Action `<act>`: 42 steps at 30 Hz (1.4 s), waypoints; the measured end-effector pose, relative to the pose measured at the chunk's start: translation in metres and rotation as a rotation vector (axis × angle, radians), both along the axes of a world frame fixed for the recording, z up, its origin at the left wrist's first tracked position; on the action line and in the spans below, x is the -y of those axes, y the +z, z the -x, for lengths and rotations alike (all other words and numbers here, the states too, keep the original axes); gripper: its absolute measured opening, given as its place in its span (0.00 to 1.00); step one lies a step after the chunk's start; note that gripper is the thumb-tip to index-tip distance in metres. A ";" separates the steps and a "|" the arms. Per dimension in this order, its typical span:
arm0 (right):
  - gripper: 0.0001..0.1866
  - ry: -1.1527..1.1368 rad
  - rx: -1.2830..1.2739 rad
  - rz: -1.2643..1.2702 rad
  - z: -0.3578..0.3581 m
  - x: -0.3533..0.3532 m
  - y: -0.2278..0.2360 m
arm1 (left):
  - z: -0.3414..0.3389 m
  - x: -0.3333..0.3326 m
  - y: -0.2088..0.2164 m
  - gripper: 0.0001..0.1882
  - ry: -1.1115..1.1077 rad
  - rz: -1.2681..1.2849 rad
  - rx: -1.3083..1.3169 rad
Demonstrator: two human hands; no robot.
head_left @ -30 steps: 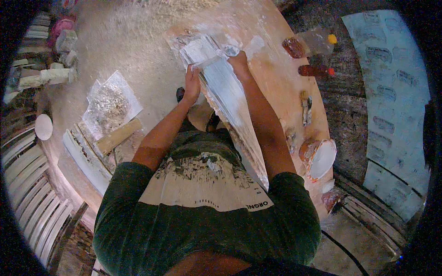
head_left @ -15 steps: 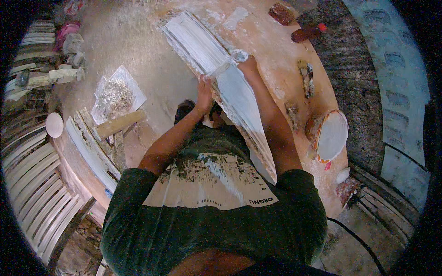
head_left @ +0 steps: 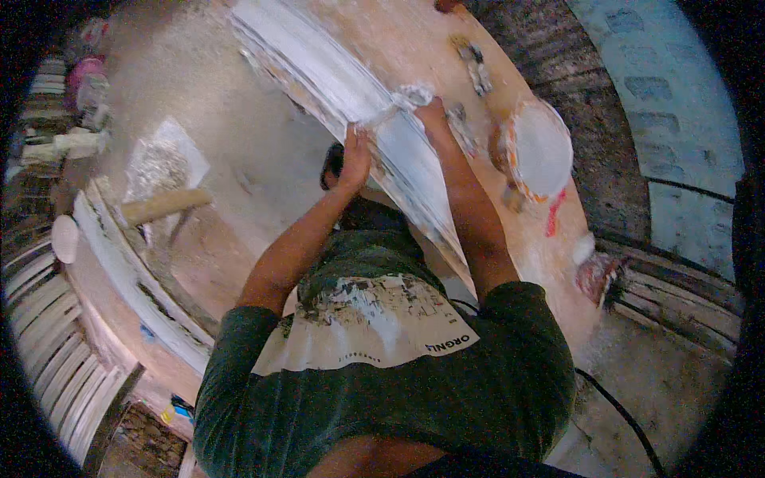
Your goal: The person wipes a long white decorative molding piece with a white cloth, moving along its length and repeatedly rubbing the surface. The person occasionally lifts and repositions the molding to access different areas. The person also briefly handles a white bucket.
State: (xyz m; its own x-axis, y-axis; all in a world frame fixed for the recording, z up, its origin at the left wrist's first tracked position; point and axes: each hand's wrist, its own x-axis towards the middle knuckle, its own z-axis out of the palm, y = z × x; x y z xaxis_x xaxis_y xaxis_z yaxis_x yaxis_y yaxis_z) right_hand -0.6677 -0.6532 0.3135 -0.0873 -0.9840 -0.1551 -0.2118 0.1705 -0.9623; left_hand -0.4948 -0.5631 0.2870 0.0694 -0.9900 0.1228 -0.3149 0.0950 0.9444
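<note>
A long white ridged plaster moulding (head_left: 319, 56) lies slantwise along the table edge, from the far left down toward my body. Across it sits a thin pale tool (head_left: 382, 118), smeared with white; its exact kind I cannot make out. My left hand (head_left: 358, 155) grips the tool's left end at the moulding's inner edge. On the outer side my right hand (head_left: 433, 118) is closed on the other end, beside a lump of wet white plaster (head_left: 414, 97). Fingertips of both hands are partly hidden.
Right of the moulding stand a bucket (head_left: 542, 151) with white contents and a brush (head_left: 462, 44). To the left lie scraps (head_left: 158, 167) on a white sheet, a wooden bar (head_left: 167, 206) and another curved moulding (head_left: 131, 271). Stacked slats (head_left: 60, 342) fill the far left.
My body and both hands have moved back along the moulding, toward its near end, with the tool still across it. The bucket and brush now appear higher in view.
</note>
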 end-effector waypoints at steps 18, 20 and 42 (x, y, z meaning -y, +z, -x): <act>0.17 0.006 0.053 -0.077 0.186 -0.234 0.007 | 0.200 -0.239 0.031 0.19 0.091 -0.315 -0.306; 0.16 0.022 0.067 -0.044 0.201 -0.261 0.008 | 0.227 -0.268 0.022 0.19 0.176 -0.259 -0.305; 0.17 -0.039 -0.105 -0.127 0.485 -0.611 -0.029 | 0.494 -0.614 -0.043 0.23 0.004 -0.172 -0.163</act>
